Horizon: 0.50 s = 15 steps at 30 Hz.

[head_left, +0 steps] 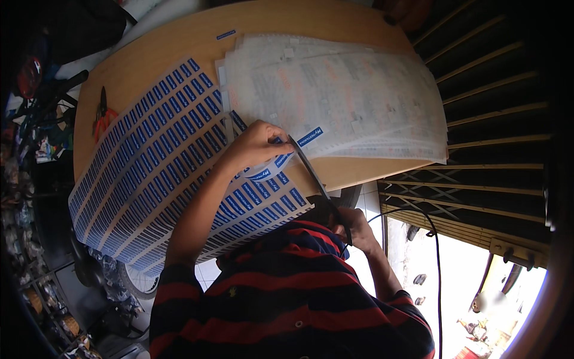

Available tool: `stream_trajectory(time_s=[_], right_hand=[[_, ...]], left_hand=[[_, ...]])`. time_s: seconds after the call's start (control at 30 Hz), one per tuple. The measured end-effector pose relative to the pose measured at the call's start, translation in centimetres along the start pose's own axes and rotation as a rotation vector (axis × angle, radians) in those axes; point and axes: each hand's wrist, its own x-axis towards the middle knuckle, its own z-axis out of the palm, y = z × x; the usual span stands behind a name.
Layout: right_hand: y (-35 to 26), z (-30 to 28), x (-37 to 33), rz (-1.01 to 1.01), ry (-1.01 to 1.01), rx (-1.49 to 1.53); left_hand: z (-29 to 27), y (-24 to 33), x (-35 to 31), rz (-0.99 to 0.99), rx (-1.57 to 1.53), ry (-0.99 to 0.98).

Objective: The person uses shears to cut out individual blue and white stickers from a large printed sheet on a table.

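Observation:
My left hand (258, 145) is closed, pinching a curled strip of blue-and-white labels (263, 173) over the table. In my right hand (357, 229), close to my body, are the handles of long dark scissors (315, 175). Their blades slant up and left, with the tips beside my left fingertips. A small blue label (311, 137) lies right by the blades, over the stack of translucent sheets. Whether it is still joined to the strip I cannot tell. Beneath my left forearm spreads a large sheet of blue labels (156, 149), hanging past the table's near edge.
Translucent printed sheets (353, 90) are stacked on the wooden table (179, 37). One loose blue label (226, 35) lies near the far edge. An orange-handled tool (103, 116) rests at left. A folding metal gate (478, 143) stands right, with a black cable (439, 269) hanging nearby.

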Motion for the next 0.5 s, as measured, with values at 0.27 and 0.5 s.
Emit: stream_trajectory(time_s=[0.27,0.5], right_hand=[[-0.8,-0.6,-0.2,0.041,0.032,-0.058],[-3.5,-2.3,2.6,-0.032,0.269,-0.192]], left_hand=[[-0.1,0.5,-0.4,0.093,-0.015,0.099],[2.4,0.6,-0.2,0.404,0.380,0.356]])
